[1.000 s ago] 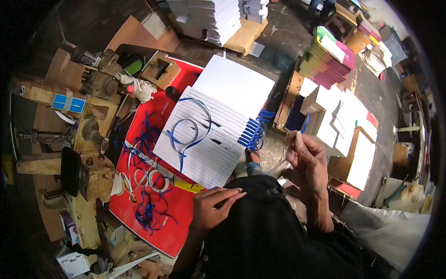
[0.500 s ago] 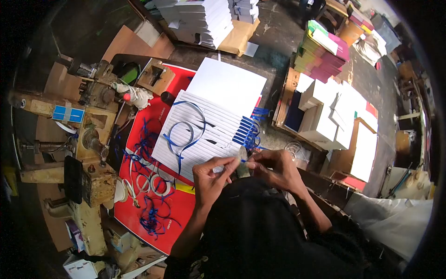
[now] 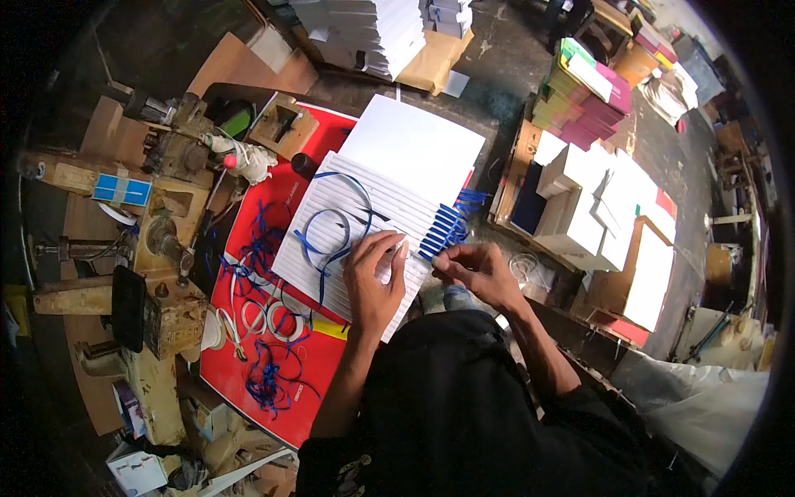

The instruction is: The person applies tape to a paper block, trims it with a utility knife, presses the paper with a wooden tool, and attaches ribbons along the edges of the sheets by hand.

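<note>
A staggered stack of white paper blocks (image 3: 352, 186) lies on the red board, with short blue ribbon ends (image 3: 443, 230) sticking out along its right edge. My right hand (image 3: 482, 273) is closed in a pinch at the nearest blue ribbon end. Over the near part of the stack, my left hand (image 3: 374, 277) has thumb and index fingertip together. Something whitish shows inside its curl, but I cannot make out what it is. A loose length of blue ribbon (image 3: 370, 195) loops across the blocks, just beyond my left hand.
Tangled blue ribbon scraps (image 3: 267, 383) and white tape rolls (image 3: 286, 321) lie on the red board (image 3: 319, 398). An old metal machine (image 3: 170, 315) stands at left. Stacked white blocks (image 3: 609, 207) sit on a pallet at right. A tall paper stack (image 3: 373, 37) stands behind.
My left hand has moved up and away from my right hand, over the stack. My right hand has shifted slightly up to the ribbon ends at the stack's edge.
</note>
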A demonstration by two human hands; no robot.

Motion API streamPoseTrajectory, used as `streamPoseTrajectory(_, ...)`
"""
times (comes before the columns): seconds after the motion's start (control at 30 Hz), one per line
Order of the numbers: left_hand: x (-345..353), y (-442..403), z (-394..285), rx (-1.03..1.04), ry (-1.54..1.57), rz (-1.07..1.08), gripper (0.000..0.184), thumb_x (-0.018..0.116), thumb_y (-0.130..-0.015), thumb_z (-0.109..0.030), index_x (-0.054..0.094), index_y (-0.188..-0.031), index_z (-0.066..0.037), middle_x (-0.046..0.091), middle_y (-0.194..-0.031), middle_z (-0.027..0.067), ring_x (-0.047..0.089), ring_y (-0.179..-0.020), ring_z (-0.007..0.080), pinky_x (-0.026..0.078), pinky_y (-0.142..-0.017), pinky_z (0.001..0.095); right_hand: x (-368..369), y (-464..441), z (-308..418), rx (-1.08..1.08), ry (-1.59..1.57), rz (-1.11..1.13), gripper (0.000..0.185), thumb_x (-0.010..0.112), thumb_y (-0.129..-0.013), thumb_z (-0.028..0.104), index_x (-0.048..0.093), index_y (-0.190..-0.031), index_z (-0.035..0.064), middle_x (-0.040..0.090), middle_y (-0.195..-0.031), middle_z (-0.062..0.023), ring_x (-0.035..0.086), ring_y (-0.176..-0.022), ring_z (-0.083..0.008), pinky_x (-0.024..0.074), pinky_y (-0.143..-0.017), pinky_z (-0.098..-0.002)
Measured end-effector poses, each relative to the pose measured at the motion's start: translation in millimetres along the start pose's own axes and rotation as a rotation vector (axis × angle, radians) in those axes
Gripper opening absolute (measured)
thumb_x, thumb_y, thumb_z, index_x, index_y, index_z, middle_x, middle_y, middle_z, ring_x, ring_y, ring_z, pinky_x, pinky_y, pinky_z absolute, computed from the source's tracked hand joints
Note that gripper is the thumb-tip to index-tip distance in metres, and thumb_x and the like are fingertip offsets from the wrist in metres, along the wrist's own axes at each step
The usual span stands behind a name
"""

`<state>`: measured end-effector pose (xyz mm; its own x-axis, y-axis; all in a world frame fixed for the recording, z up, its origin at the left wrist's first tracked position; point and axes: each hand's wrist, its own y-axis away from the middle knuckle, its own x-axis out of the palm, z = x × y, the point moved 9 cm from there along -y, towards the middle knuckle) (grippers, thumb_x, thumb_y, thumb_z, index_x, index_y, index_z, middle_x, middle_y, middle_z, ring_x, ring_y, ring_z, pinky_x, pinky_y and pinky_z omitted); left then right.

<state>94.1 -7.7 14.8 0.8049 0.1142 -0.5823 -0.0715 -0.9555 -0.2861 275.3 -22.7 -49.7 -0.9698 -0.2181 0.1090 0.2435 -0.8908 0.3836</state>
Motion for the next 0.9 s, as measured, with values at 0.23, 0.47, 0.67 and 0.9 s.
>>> streamPoseTrajectory(0.23,-3,-3,-7,-0.003,-0.036,-0.019,0.017,0.066,-0.091,-0.008,0.072,-0.105,-0.001,0.071,-0.106,0.0143,0.067,-0.1,0.0304,0.051,-0.089,0.0392,-1,-9,-1,0.043,0.08,0.055,0.017,0.073,-0.094,0.012,0.074,-0.1,-0.0041,0.076,-0.09,-0.009,0.071,-0.086,-0.0136,0.0566,-0.08,-0.0302)
streamPoseTrajectory(0.47,0,-1,-1,-0.012,-0.01,-0.027,0.018,0.07,-0.089,-0.009,0.071,-0.106,-0.005,0.07,-0.107,0.0082,0.065,-0.102,0.0288,0.047,-0.09,0.0405,-2,-11,1,0.101,0.125,0.074,0.017,0.072,-0.093,0.01,0.075,-0.102,-0.0031,0.076,-0.091,-0.0107,0.071,-0.087,-0.0143,0.0569,-0.08,-0.0302)
streamPoseTrajectory(0.67,0,-2,-4,-0.025,-0.001,-0.022,0.024,0.077,-0.083,-0.011,0.07,-0.105,-0.004,0.069,-0.107,0.0103,0.064,-0.102,0.0299,0.047,-0.091,0.042,-2,-11,5,0.076,0.139,0.061,0.015,0.07,-0.093,0.009,0.075,-0.101,-0.0033,0.076,-0.092,-0.0113,0.073,-0.089,-0.0163,0.0579,-0.083,-0.0308)
streamPoseTrajectory(0.9,2,-4,-10,0.001,-0.038,-0.032,0.033,0.084,-0.075,-0.009,0.069,-0.104,-0.003,0.069,-0.105,0.0136,0.066,-0.101,0.0305,0.051,-0.09,0.0396,-3,-5,9,0.103,0.194,-0.04,0.015,0.072,-0.09,0.009,0.075,-0.098,-0.0036,0.077,-0.091,-0.0118,0.072,-0.086,-0.0148,0.0571,-0.08,-0.0301)
